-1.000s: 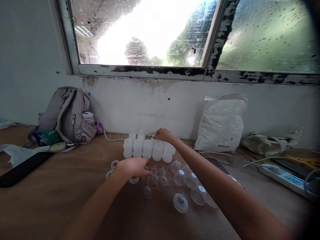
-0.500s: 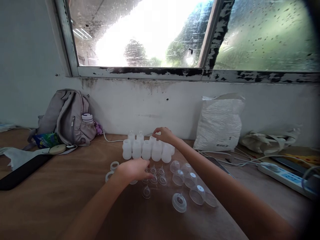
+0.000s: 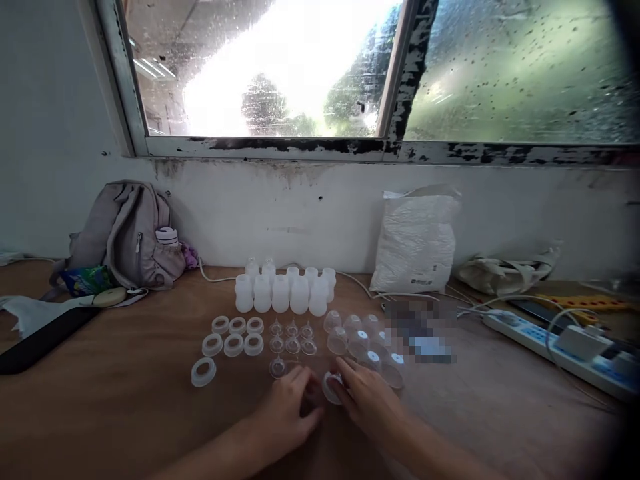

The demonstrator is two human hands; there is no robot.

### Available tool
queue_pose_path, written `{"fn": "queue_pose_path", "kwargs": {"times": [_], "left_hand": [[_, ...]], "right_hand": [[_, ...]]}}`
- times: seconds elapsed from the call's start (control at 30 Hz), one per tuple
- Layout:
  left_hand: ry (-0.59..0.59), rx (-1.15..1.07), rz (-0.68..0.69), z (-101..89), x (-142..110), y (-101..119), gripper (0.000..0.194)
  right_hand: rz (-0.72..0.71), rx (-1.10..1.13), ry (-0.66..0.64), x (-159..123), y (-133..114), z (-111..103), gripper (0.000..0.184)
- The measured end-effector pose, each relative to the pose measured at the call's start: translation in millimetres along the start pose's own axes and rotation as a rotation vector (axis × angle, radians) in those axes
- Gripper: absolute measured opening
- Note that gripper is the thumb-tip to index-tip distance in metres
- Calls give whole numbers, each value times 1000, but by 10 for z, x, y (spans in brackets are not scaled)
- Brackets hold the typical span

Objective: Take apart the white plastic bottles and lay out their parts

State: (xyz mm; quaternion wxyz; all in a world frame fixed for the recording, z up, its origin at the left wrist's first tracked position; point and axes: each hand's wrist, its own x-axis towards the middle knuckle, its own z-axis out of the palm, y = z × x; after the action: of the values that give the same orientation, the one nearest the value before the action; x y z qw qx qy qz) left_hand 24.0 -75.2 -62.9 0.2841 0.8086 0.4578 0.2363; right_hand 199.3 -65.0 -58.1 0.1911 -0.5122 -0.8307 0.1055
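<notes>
The right hand [image 3: 367, 397] grasps a ring [image 3: 330, 395]; the left hand [image 3: 290, 408], toward nine o'clock, curls loosely unclosed; bottles [image 3: 281, 295] stand toward eleven.

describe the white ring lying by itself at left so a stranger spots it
Start at the grey backpack by the wall, then look rightward and nearer on the brown tabletop to two rows of three whitish rings. The single ring lies in front of their left end, set apart by lying outside both rows, nearer the camera.
</notes>
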Motion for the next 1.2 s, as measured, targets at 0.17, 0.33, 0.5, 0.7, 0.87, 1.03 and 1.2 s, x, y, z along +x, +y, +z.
{"fn": "queue_pose_path", "kwargs": {"times": [0.17, 0.33, 0.5, 0.7, 0.87, 1.03, 1.2], "left_hand": [[159, -260, -5, 124, -130, -26, 40], [135, -300, 57, 78, -146, 23, 36], [143, -427, -25, 102, -152, 4, 52], [85, -668, -9, 118, -166, -46, 41], [110, -818, -46, 132, -148, -120, 41], [98, -844, -45, 113, -158, -109, 39], [57, -889, -71, 91, -184, -86, 42]], "right_hand": [[-17, 620, 72, -187, -95, 153, 18], [35, 971, 50, -227, -129, 187, 19], [68, 1071, -1, -229, -110, 141, 19], [96, 1126, 30, -230, -99, 143, 20], [102, 1143, 52, -233, -91, 146, 19], [80, 1042, 61, -255, -117, 105, 16], [56, 971, 37, -262, -103, 127, 13]]}}
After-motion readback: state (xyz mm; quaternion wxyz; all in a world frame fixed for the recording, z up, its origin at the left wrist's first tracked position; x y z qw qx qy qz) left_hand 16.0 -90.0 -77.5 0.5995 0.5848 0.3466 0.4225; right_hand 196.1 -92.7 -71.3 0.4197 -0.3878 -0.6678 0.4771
